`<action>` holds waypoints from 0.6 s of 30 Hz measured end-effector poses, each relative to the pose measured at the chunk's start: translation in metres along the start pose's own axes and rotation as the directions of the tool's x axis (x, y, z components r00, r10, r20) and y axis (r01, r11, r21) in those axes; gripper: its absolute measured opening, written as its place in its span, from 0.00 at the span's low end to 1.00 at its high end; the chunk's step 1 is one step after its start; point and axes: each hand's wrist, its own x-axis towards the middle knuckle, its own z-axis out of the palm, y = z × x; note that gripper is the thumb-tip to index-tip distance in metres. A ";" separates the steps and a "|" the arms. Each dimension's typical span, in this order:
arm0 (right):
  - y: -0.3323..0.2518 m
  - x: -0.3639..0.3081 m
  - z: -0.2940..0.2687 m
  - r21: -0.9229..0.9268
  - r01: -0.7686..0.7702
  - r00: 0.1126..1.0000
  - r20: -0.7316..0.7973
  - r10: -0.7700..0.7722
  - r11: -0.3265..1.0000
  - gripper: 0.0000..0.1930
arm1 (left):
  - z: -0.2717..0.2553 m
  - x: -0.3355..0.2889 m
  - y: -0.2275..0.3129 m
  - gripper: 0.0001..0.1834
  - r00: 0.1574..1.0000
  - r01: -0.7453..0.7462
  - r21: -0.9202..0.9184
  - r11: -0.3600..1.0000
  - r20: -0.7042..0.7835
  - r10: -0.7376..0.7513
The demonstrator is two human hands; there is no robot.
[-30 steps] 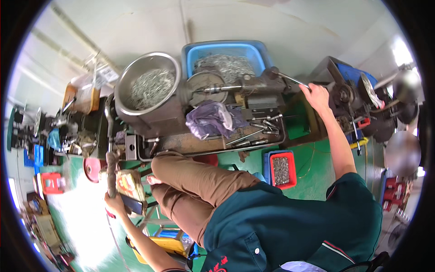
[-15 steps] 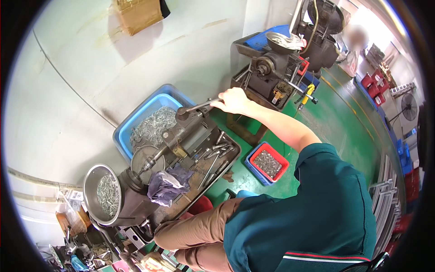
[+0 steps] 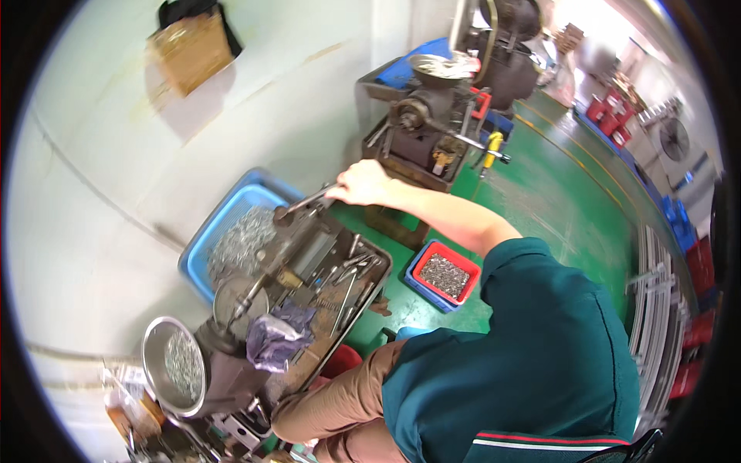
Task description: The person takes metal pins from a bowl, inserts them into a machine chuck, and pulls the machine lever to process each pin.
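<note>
My right hand (image 3: 363, 183) is closed round the end of a metal lever (image 3: 312, 199). That lever joins the tailstock-like end of a dark lathe-like bench machine (image 3: 301, 245), which has a spindle and round chuck toward the lower left. A crumpled purple-grey cloth (image 3: 279, 338) lies on the machine beside the chuck. A steel bowl (image 3: 147, 363) of small shiny metal parts sits on the machine's near-left end. Behind the machine stands a blue tub (image 3: 202, 258) heaped with similar parts. My left hand is not in view.
Loose hand tools (image 3: 351, 272) lie on the machine's tray. A red basket (image 3: 472, 287) of small metal parts stands on the green floor. Beyond it is a second machine (image 3: 417, 127) with a bowl on top. Metal bars (image 3: 652, 332) lean at the right. A blurred person is far off.
The whole view has shifted, so most things sit further left and the far machine appears higher. My right hand keeps its grip on the lever, whose angle looks slightly different.
</note>
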 end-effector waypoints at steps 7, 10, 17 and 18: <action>-0.029 0.005 0.012 0.146 0.074 0.997 0.023 -0.078 0.987 0.27 | 0.229 0.044 -0.020 0.21 0.992 0.125 -0.420 0.899 0.071 -0.105; -0.019 0.004 0.022 0.200 0.077 0.996 -0.053 -0.067 0.977 0.26 | 0.315 0.075 0.002 0.20 0.980 0.187 -0.557 0.809 0.168 -0.111; -0.008 0.007 0.027 0.259 0.073 0.991 -0.127 -0.041 0.963 0.26 | 0.393 0.115 0.065 0.19 0.880 0.408 -0.598 0.689 0.459 -0.123; -0.013 0.009 0.025 0.274 0.030 0.997 -0.082 -0.008 0.961 0.27 | 0.393 0.117 0.068 0.18 0.857 0.442 -0.575 0.688 0.498 -0.134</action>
